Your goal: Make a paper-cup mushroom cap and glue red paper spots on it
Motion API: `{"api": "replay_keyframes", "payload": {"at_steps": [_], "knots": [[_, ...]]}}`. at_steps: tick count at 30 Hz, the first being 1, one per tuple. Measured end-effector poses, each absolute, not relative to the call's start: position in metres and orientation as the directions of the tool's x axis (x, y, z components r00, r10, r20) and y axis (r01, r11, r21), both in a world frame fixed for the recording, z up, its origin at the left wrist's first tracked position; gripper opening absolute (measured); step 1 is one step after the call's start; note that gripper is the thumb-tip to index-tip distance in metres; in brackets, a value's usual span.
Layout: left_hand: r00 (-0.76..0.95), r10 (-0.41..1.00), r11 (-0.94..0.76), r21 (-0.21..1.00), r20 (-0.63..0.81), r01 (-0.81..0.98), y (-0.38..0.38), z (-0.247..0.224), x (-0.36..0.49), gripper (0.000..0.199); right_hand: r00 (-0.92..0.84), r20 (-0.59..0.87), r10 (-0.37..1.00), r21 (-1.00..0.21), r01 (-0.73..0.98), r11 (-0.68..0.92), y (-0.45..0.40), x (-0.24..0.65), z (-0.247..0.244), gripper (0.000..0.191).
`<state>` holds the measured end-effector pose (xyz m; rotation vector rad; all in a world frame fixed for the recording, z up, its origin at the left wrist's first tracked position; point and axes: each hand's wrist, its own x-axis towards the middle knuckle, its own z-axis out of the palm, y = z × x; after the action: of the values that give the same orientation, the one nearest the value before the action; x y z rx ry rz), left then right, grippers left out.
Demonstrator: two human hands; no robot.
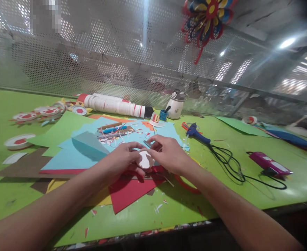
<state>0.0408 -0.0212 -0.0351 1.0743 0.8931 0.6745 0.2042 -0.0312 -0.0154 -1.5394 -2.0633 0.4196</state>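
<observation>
My left hand is closed on a small white paper disc, with the thumb and fingers at its edge. Right beside it, my right hand is curled with bent fingers. A thin grey metal tool shows at its fingertips; its kind is not clear. Both hands are over a stack of coloured paper, with a light blue sheet on top and a red sheet sticking out in front. Behind them lie a blue pen and paper scraps.
On the right are a blue glue gun with a black cord and a magenta power strip. A long white paper roll and a white bottle stand toward the back. Red-and-white paper discs lie at left.
</observation>
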Motion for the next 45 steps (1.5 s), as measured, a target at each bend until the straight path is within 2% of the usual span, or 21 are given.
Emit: {"api": "replay_keyframes", "payload": {"at_steps": [3,5,12,20,25,31,38,45], "knots": [[0.479,0.826,0.349,0.937,-0.297,-0.021,-0.022,-0.036,0.041,0.031,-0.274,0.439,0.856,-0.423,0.777,0.466,-0.039,0.203,-0.006,0.011],[0.466,0.827,0.359,0.933,-0.315,-0.008,-0.023,-0.036,0.041,0.027,-0.369,0.493,0.788,-0.349,0.746,0.567,-0.046,0.202,-0.001,0.005],[0.463,0.844,0.321,0.946,-0.271,-0.032,-0.019,-0.043,0.042,0.017,-0.589,0.225,0.776,-0.201,0.751,0.629,-0.054,0.199,0.003,0.014],[0.437,0.845,0.301,0.950,-0.308,0.088,-0.022,-0.041,0.046,0.012,-0.683,0.082,0.726,-0.078,0.722,0.688,-0.051,0.194,0.004,0.025],[0.483,0.845,0.243,0.969,-0.231,0.039,-0.021,-0.043,0.046,0.004,-0.641,0.066,0.764,-0.060,0.762,0.645,-0.057,0.187,0.005,0.024],[0.513,0.833,0.220,0.975,-0.209,0.040,-0.023,-0.040,0.043,0.005,-0.593,-0.022,0.805,-0.123,0.801,0.586,-0.056,0.190,0.019,0.021],[0.576,0.804,0.197,0.980,-0.148,-0.025,-0.023,-0.039,0.040,0.016,-0.714,-0.064,0.697,-0.173,0.696,0.697,-0.046,0.197,0.019,0.019],[0.574,0.807,0.192,0.981,-0.140,-0.030,-0.021,-0.043,0.040,0.022,-0.779,0.004,0.627,-0.109,0.623,0.775,-0.045,0.192,0.013,0.019]]}}
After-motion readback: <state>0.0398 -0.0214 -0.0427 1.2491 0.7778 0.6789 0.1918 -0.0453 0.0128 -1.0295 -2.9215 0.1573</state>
